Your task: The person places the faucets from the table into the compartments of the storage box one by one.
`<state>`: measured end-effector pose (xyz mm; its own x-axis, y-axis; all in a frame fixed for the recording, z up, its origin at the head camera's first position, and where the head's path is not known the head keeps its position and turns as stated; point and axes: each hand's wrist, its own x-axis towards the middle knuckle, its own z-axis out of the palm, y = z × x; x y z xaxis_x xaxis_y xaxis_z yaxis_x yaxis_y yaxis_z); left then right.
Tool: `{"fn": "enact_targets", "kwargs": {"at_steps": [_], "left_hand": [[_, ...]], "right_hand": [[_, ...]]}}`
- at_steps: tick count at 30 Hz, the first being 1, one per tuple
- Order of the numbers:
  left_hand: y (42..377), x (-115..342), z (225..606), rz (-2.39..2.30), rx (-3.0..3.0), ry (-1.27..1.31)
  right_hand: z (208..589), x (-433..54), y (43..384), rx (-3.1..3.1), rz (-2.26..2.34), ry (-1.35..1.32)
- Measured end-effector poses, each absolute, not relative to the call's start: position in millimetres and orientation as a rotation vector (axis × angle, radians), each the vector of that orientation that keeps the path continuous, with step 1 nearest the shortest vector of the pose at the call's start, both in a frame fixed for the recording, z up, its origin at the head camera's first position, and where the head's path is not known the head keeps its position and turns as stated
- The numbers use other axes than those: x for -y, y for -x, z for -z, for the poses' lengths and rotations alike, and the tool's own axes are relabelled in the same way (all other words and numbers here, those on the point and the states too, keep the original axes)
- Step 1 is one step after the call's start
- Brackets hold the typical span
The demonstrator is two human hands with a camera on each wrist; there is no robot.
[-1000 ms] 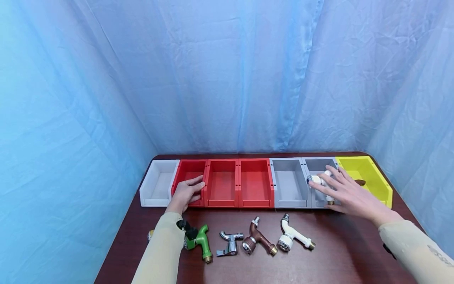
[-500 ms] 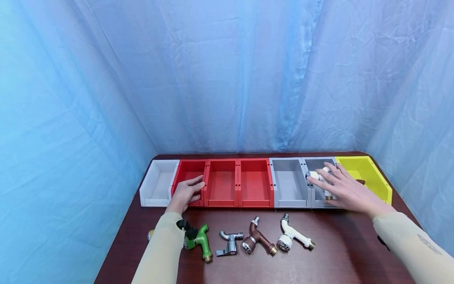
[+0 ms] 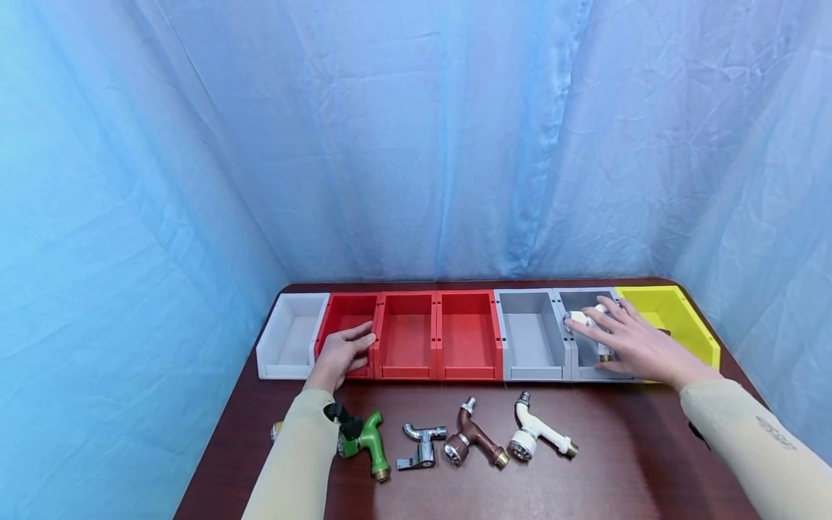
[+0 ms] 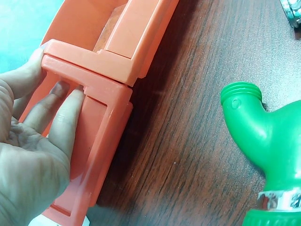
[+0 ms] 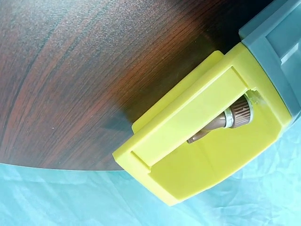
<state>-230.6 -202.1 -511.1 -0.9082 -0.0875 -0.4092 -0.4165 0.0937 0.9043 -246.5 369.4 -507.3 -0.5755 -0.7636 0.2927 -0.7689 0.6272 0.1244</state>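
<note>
My right hand holds a white faucet at the second grey bin; its round handle and brass end show past the fingers. Whether the faucet touches the bin floor I cannot tell. The right wrist view does not show this hand. My left hand reaches into the leftmost red bin and grips its side wall, fingers inside. On the table before the bins lie a green faucet, a chrome faucet, a brown faucet and another white faucet.
A white bin stands at the row's left end, and a yellow bin at its right end holds a brown faucet. Two more red bins and another grey bin stand between. A yellow piece peeks out beside the left sleeve.
My right hand and the white faucet have shifted slightly toward the back of the grey bin, the forearm swinging left. The left hand has stayed in place.
</note>
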Motion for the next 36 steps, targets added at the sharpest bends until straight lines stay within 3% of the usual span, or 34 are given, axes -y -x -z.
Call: {"fn": "enact_targets", "kwargs": {"at_steps": [36], "left_hand": [[229.0,201.7,509.9,-1.898,-2.12,0.502]], "right_hand": [[505.7,-379.7,257.8,2.712,-0.204,-1.25]]}}
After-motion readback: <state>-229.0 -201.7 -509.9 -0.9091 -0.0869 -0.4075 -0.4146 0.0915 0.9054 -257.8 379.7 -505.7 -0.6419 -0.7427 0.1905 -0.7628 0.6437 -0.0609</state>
